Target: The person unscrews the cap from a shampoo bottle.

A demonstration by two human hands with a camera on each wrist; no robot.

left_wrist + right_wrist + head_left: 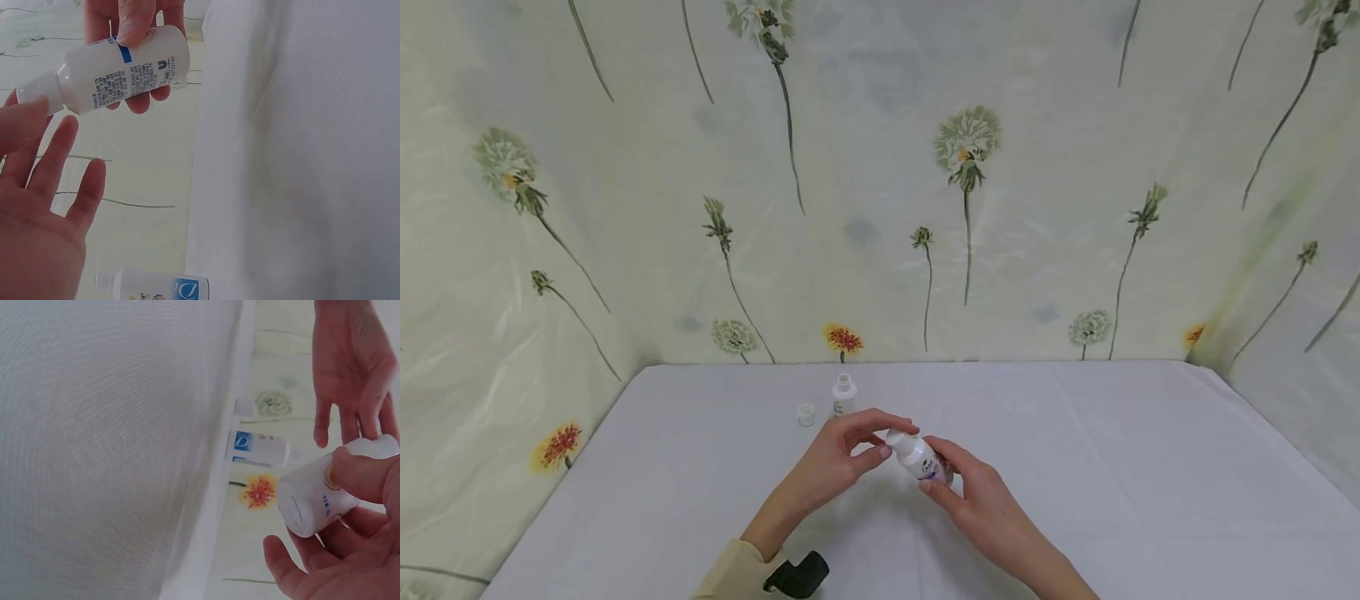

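Holding the white bottle (922, 457) above the surface (1075, 467), our right hand (977, 500) is gripping its body; its long axis is tilting cap-end toward our left hand (838, 462), whose fingers (59, 159) are spreading, touching the cap.

The scene is lit evenly and brightly by soft, diffuse light; no single source can be made out. Only faint shadows are cast on the white tablecloth (1075, 467) beneath the hands. Mild glare and sheen are seen on the glossy flowered backdrop (880, 208). In the head view, wide-angle distortion is noticed at the edges, where the backdrop is bent inward. In both wrist views the tablecloth is washed out almost to pure white, and the near fingers are rendered soft and out of focus.
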